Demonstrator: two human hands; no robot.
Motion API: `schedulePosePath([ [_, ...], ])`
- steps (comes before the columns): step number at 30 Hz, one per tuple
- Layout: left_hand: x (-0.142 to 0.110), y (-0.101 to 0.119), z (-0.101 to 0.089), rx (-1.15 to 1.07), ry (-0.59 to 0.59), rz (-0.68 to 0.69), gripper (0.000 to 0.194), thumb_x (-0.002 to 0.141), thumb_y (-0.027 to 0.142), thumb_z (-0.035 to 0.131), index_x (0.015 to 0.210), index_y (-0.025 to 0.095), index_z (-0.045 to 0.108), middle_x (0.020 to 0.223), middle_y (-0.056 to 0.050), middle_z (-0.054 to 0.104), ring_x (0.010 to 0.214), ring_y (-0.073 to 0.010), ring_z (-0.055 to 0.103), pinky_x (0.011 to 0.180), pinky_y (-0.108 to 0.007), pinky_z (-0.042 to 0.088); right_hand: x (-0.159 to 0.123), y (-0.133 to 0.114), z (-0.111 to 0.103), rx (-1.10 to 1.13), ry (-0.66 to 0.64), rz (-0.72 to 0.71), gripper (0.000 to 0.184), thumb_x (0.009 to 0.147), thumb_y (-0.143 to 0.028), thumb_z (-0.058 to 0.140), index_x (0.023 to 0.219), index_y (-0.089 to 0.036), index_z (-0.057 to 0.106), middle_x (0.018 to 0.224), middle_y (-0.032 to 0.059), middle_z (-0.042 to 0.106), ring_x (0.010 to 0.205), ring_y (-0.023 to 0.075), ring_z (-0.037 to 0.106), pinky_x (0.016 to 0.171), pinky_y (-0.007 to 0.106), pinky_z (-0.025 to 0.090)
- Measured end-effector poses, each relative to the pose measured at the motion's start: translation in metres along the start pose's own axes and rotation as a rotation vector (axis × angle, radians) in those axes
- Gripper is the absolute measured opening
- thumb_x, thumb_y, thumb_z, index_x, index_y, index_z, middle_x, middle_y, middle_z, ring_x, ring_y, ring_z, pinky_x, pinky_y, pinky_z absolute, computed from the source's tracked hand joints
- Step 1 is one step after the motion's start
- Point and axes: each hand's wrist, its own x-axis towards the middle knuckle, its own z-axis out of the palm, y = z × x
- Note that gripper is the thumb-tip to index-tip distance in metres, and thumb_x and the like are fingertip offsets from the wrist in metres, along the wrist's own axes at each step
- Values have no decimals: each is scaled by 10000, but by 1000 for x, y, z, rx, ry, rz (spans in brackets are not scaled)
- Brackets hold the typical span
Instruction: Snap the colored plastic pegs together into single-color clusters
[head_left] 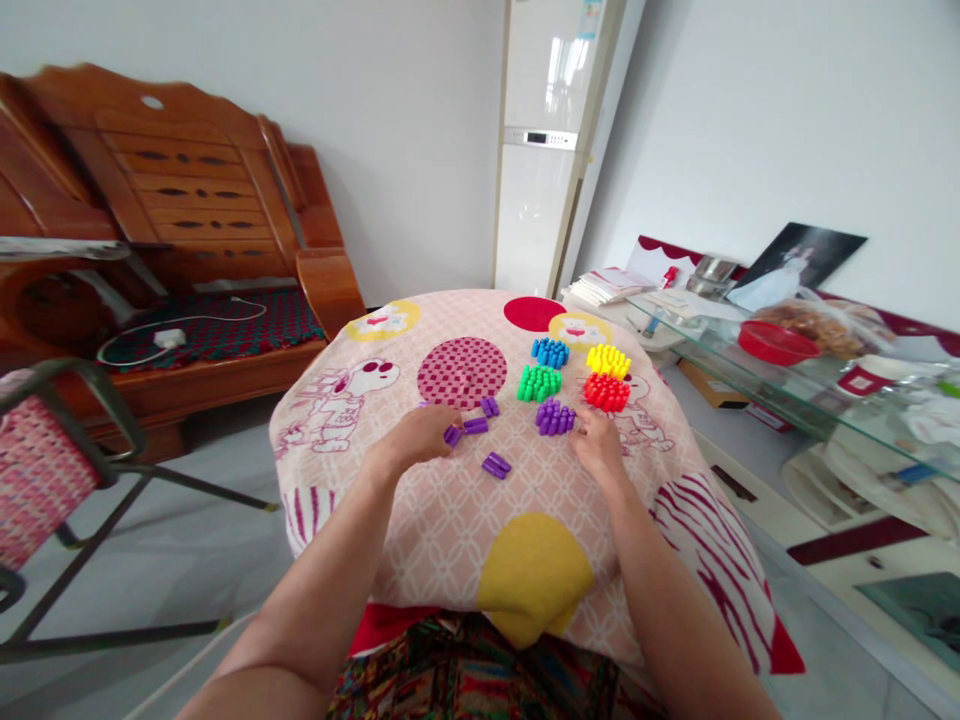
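On the cloth-covered round table, my left hand (pixel 426 436) has its fingers closed at a small purple peg-like piece (pixel 452 436). Close by lie more loose purple pieces (pixel 475 426), some in pairs, with another pair (pixel 496 465) nearer to me. My right hand (pixel 598 440) is at the right edge of a cluster of upright purple pieces (pixel 555 417); its fingertips are partly hidden, so what they hold does not show. Behind stand similar clusters in green (pixel 538 383), blue (pixel 551 352), red (pixel 607 393) and yellow (pixel 608 361).
The patterned tablecloth (pixel 420 560) hangs over the table's edge. A wooden bench (pixel 195 200) stands at the back left, a chair (pixel 45 470) at the left. To the right, a glass shelf (pixel 705 345) carries a red bowl (pixel 777 343) and other goods.
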Motion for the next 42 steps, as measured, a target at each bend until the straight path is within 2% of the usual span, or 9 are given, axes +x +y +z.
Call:
schedulePosePath([
  [2,-2,-1,3,12,5,-8,261,766,160,620,1015,181,694,1085,-93,721,998,-264,663,828,-331,488,0,0,0,4,-1,-3,467,752,-138,558,1189,-181,714,860,49,732,773,186,641,692,258,449],
  [6,6,9,2,-71,188,12,300,774,140,591,1062,166,671,1076,-101,718,995,-248,665,865,-333,496,-1,-2,-1,-8,-8,18,479,760,-139,559,1215,-165,706,878,62,732,771,192,638,690,268,442],
  [11,32,37,-3,-208,325,179,331,754,119,582,1063,171,689,1005,-62,733,922,-201,674,866,-303,513,-3,-6,-3,-16,-17,54,469,764,-154,562,1208,-170,713,756,40,703,692,187,609,675,273,437],
  [14,51,53,3,-188,312,246,374,744,73,553,1057,180,727,1038,-62,748,985,-205,679,911,-299,508,-4,-8,-5,-12,-21,53,478,759,-144,553,1209,-167,713,743,40,699,690,190,611,678,276,439],
  [19,76,69,20,-168,184,222,389,730,35,567,1055,166,736,1063,-79,759,1002,-217,697,904,-294,514,-4,-8,-6,-17,-28,56,484,766,-157,548,1223,-174,706,738,33,698,699,192,622,657,268,436],
  [29,93,78,35,-326,262,191,305,741,52,576,1005,148,694,929,-52,742,826,-170,689,789,-268,532,-2,-3,-3,19,-18,0,460,750,-160,534,1170,-178,721,705,19,683,661,179,590,642,259,417],
  [33,93,81,38,-417,229,165,310,740,78,623,1040,138,673,946,-50,741,824,-159,701,759,-248,543,-2,-2,-2,13,-11,-6,459,744,-158,543,1166,-166,724,710,27,682,662,178,590,640,259,413],
  [37,83,72,28,-440,247,137,448,742,78,629,1187,131,637,1057,-76,738,840,-156,713,772,-251,548,-3,-2,-2,32,-11,7,475,752,-160,539,1194,-166,714,720,25,682,669,179,599,637,259,417],
  [42,58,20,0,-212,345,-48,289,804,178,617,1080,153,698,1008,-86,741,944,-225,690,873,-322,523,-3,-3,-2,11,-9,8,455,756,-161,542,1175,-173,721,757,33,705,700,183,618,648,257,426],
])
